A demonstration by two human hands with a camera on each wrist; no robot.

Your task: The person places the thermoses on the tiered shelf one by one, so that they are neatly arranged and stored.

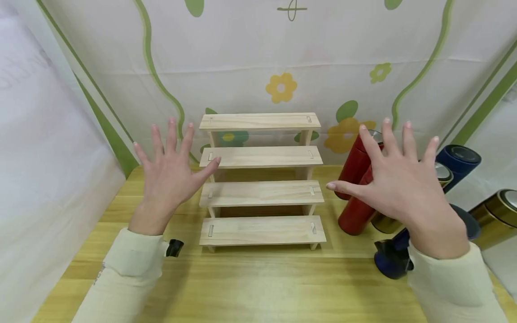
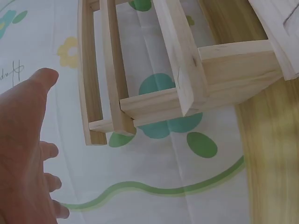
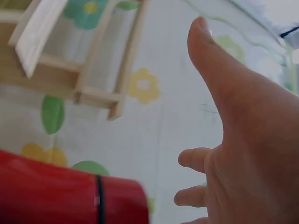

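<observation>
A pale wooden stepped shelf [image 1: 260,194] with several tiers stands in the middle of the table. To its left my left hand [image 1: 167,179] is raised with fingers spread, holding nothing; its thumb overlaps the second tier in the head view. On the other side my right hand [image 1: 404,186] is raised likewise, fingers spread and grasping nothing. It partly hides two red flasks [image 1: 350,172] beside the shelf. In the right wrist view, a red flask [image 3: 56,193] appears below and left of the spread thumb. The left wrist view shows the shelf's side [image 2: 187,60] beyond the left hand.
Right of the shelf, around the right forearm, are a blue flask [image 1: 458,162], a gold flask [image 1: 494,220] and a dark blue bottle with a black top [image 1: 391,261]. Behind the wooden table [image 1: 262,287] hangs a white cloth [image 1: 242,54] with printed flowers.
</observation>
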